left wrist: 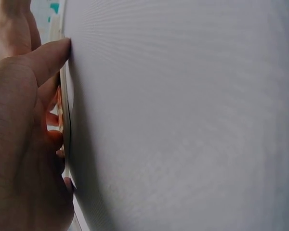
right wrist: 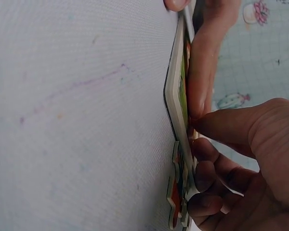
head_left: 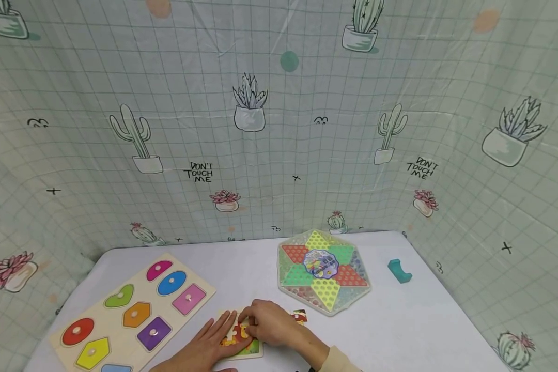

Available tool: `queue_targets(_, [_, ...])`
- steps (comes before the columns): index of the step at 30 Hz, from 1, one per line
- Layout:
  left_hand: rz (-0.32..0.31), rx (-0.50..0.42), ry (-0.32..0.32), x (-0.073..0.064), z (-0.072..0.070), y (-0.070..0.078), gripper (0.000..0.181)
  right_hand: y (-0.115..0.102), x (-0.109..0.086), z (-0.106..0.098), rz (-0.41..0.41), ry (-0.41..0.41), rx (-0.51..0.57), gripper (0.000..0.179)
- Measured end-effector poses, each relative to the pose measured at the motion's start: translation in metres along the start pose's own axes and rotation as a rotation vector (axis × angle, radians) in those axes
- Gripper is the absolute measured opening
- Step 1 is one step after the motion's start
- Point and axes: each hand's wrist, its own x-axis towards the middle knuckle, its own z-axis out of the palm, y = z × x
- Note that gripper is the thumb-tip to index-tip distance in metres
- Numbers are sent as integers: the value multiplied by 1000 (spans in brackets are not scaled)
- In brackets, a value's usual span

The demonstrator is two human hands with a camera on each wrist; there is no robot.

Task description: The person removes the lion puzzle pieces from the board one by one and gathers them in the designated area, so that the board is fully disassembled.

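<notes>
A small jigsaw board [head_left: 252, 349] with orange and green pieces lies at the near edge of the white table [head_left: 400, 330]. My left hand [head_left: 216, 333] rests flat on its left part, fingers straight; the left wrist view shows the thumb [left wrist: 48, 57] against the table beside the board's edge [left wrist: 65, 115]. My right hand [head_left: 260, 320] is bent over the board's middle, its thumb and curled fingers [right wrist: 207, 149] pinching a jigsaw piece [right wrist: 176, 192] at the board's surface [right wrist: 176, 96]. A loose red piece [head_left: 299, 316] lies just right of that hand.
A wooden shape-peg board [head_left: 130, 318] with coloured shapes lies on the left. A hexagonal checkers board [head_left: 324, 271] sits behind the hands, and a teal block [head_left: 399, 270] stands to its right. A cactus-print sheet hangs round the table.
</notes>
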Motion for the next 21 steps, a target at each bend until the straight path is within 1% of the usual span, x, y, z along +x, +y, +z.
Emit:
queue_targets(7, [11,6,3,-1,0,1,61,-1,0,2,4,10,-18,20])
queue_targets(15, [3,-8,4,0,-1,0,63,-1,2,3,3,8,-27,19])
queue_targets(21, [35,-16,19,0,-1,0,60,0,1,3,8,31,8,19])
